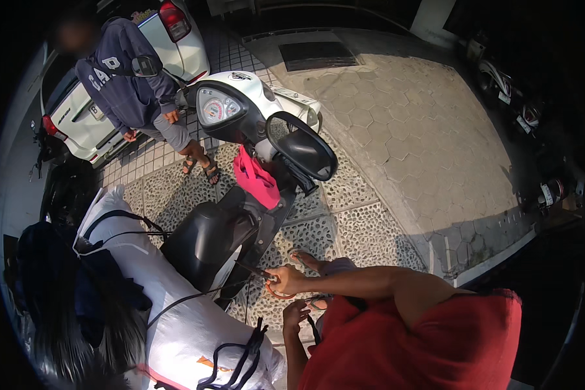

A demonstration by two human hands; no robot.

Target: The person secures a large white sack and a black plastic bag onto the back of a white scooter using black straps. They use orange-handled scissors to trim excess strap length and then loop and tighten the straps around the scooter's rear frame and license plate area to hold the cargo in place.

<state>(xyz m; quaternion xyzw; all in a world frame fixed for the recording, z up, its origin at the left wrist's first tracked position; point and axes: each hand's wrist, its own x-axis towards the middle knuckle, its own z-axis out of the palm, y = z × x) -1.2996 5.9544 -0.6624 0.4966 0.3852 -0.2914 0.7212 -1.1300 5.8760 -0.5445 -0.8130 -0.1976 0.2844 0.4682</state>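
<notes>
My right hand (287,280) grips a pair of scissors (278,294) by the orange handles. Its dark blades point left toward the scooter's seat end, close to a thin black cord (205,294) stretched over a large white sack (192,328). Lower down, my left hand (296,316) has its fingers curled around a black strap (314,330), whose end hangs beside it. The sack lies lengthwise across the rear of a white and black motor scooter (205,237). Several loops of knotted black cord (240,357) rest on the sack's near end.
A pink bag (256,177) hangs at the scooter's footwell, below its mirror (302,146). Another person (120,78) in a dark hoodie stands beyond, by a white car (156,45). Dark plastic-wrapped bundles (78,286) sit left of the sack. Motorbikes (500,84) stand far right.
</notes>
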